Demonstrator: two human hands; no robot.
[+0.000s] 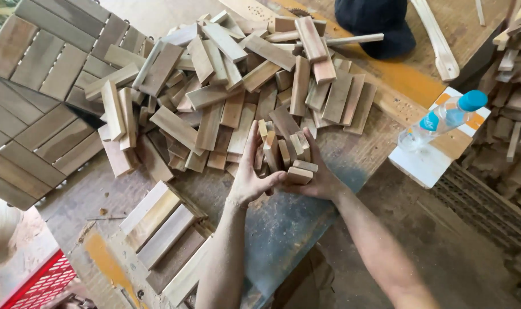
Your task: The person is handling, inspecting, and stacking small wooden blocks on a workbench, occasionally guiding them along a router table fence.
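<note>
Workshop tabletop (283, 229), worn and dust-coated, bearing a large heap of short wooden slats (237, 86) directly ahead of both hands. Assembled slatted deck tiles (37, 97) lie at left; a jig with laid slats (160, 229) sits near the left forearm. A clear plastic water bottle with a blue cap (443, 117) rests on a white block at right. Left hand (249, 171) and right hand (315, 171) press together around a bundle of small wooden blocks (286, 154), long axes pointing away, at the heap's near edge.
</note>
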